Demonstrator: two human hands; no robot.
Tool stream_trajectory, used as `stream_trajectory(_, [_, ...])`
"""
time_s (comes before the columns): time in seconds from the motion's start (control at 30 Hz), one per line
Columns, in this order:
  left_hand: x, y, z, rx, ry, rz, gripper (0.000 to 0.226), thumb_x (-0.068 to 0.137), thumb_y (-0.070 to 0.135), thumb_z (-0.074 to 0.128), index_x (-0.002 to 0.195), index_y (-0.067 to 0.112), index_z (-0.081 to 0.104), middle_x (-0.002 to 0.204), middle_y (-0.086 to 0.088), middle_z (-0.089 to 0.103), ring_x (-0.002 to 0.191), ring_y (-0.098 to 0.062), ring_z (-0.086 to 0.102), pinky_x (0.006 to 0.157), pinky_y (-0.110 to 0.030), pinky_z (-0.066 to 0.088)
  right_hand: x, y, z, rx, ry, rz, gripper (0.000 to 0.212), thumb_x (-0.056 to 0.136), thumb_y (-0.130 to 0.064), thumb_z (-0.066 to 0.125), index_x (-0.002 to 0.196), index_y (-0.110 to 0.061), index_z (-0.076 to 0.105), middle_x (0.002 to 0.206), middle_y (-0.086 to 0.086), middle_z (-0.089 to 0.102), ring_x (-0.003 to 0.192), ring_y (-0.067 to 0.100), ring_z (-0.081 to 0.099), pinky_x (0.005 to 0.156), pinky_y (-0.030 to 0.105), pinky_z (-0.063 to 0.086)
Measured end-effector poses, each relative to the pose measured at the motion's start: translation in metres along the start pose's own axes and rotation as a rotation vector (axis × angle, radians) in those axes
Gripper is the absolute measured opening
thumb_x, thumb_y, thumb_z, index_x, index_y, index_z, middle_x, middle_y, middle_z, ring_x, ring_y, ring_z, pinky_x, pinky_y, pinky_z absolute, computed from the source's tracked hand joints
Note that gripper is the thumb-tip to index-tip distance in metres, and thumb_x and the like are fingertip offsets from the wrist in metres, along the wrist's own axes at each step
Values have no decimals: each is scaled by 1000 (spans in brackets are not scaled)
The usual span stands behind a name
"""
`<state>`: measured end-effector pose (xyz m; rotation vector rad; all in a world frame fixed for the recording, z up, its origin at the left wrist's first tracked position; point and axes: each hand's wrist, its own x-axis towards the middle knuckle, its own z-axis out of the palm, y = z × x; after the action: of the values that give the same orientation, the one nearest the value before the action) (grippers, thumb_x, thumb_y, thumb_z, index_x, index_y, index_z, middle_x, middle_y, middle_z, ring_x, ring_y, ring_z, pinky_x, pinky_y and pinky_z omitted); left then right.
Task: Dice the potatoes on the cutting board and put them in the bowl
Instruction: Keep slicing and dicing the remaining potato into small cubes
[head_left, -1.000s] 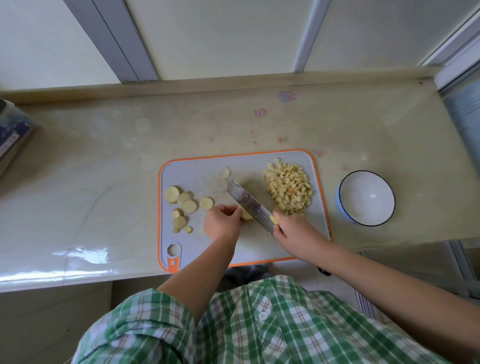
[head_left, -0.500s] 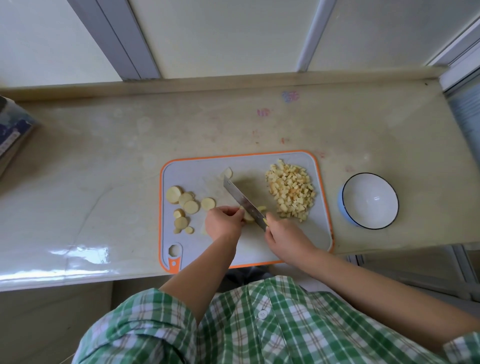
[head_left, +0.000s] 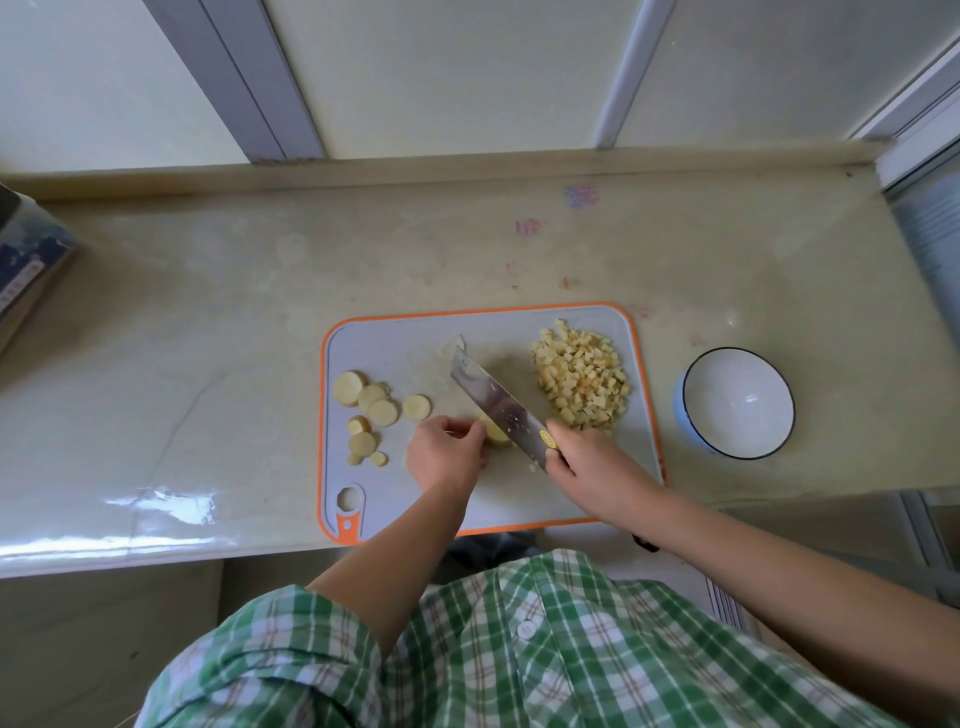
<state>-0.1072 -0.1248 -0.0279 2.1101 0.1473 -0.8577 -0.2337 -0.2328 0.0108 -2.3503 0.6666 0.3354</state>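
Two hands at work on the grey, orange-rimmed cutting board (head_left: 395, 343) in the lower middle of the head view. Right hand (head_left: 592, 467) is wrapped around the handle of a cleaver (head_left: 493, 408), fingers clenched on it, blade angled up and to the left across the board. Left hand (head_left: 447, 452) is curled over a small stack of potato slices (head_left: 496, 431), fingertips pinching it down right against the blade's flat. That's the piece being cut, dead centre of the board.

Left side of the board: a scatter of round potato slices (head_left: 371, 402) waiting, none diced yet. Upper right corner of the board: a good heap of diced potato (head_left: 579, 382). Off the board to the right, the white bowl (head_left: 737, 402) with a dark rim sits on the countertop (head_left: 208, 338), and nothing is in it. So I'd call this mid-dicing, transfer not started.

Risks now. Those left fingertips sit very close to the edge; a slip on the wet stack would bring the blade onto them. The heap lies near the board's right rim, so a careless sweep could spill cubes onto the counter short of the bowl. And the board's front edge looks to overhang the counter, so hard chopping might rock it.
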Motion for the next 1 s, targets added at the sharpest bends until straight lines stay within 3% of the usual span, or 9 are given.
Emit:
stream_trajectory(0.37, [3,1,5,28,14,-24,22,83,21,71,61,17,68,54,2,67,62,-17,70,67,-32,58,-2,-8,12,41,-5,79,38,94,-9,42,66,-24,21,59,-1,36,51,13,32,51,36,18])
stream_trajectory(0.53, [3,2,5,24,5,-26,21,85,21,71,65,14,71,58,1,69,56,-12,69,61,-26,55,8,-12,28,59,12,100,27,96,-12,41,73,-18,29,61,2,39,57,22,40,55,35,26])
stream_trajectory(0.8, [5,1,5,20,11,-23,28,83,23,73,56,19,65,58,0,69,63,-20,70,67,-35,59,11,-8,44,74,36,80,4,98,-16,40,95,-13,40,63,1,45,56,22,46,53,34,30])
stream_trajectory(1.0, [10,-2,-1,119,-36,74,18,80,34,70,69,21,67,63,4,70,63,-18,69,70,-39,58,16,-9,17,124,112,43,18,95,-13,46,79,-13,38,56,7,45,49,24,44,49,36,27])
